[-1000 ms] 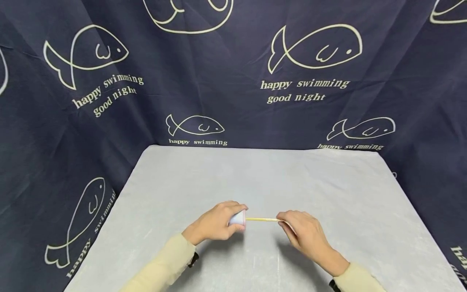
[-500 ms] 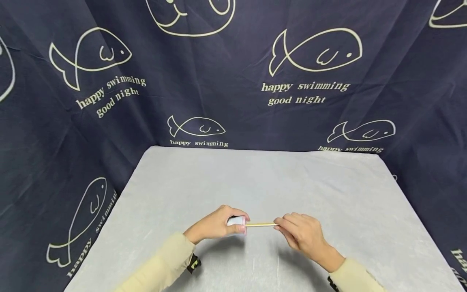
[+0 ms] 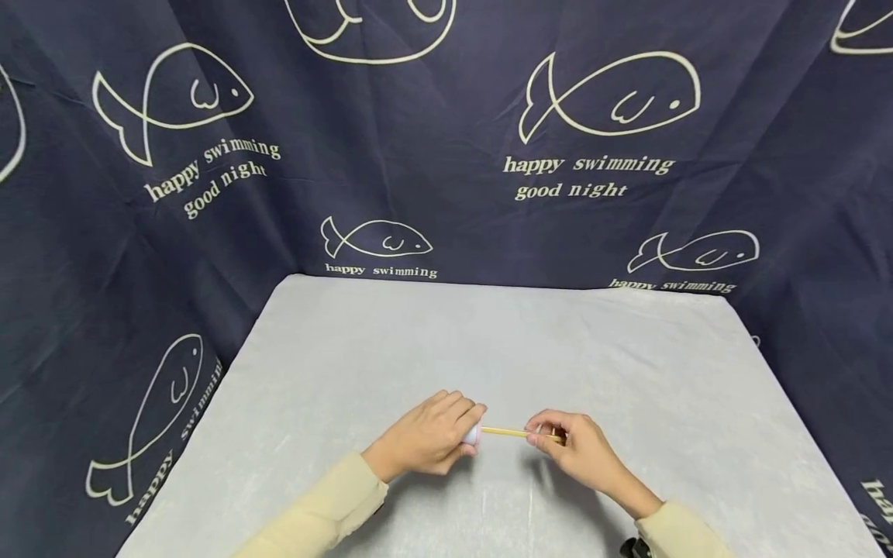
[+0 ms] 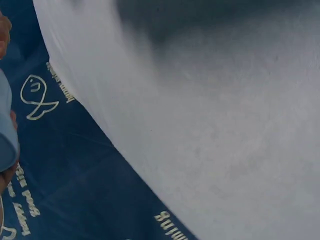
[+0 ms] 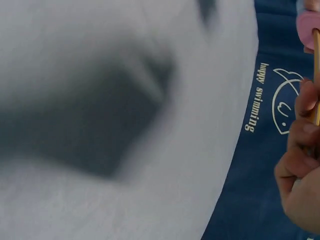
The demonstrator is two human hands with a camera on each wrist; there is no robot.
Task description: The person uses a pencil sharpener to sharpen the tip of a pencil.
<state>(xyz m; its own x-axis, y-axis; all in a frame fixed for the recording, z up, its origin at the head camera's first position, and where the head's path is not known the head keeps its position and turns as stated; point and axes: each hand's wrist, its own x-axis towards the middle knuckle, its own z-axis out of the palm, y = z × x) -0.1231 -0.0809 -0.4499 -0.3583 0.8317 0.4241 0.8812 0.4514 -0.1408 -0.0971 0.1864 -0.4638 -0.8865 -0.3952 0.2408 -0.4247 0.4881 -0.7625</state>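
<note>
My left hand [image 3: 431, 435] grips a small light blue pencil sharpener [image 3: 471, 435] from above, over the front half of the table. Its pink end [image 5: 306, 31] faces right, and a yellow pencil [image 3: 505, 432] sticks into the hole there. Most of the blue body is covered by the fingers in the head view; the left wrist view catches its rounded blue end [image 4: 6, 145] at the left edge. With thumb and fingers, my right hand [image 3: 582, 453] pinches the pencil near its other end. The pencil lies nearly level between the two hands.
A pale cloth covers the table [image 3: 516, 341], with the shadows of both hands on it. Behind and at the sides hangs a dark blue curtain [image 3: 460, 155] printed with white fish and lettering.
My left hand has turned over the sharpener, hiding more of it, and shifted slightly right. The right-hand fingers have changed their hold, so the pencil's end shows between them.
</note>
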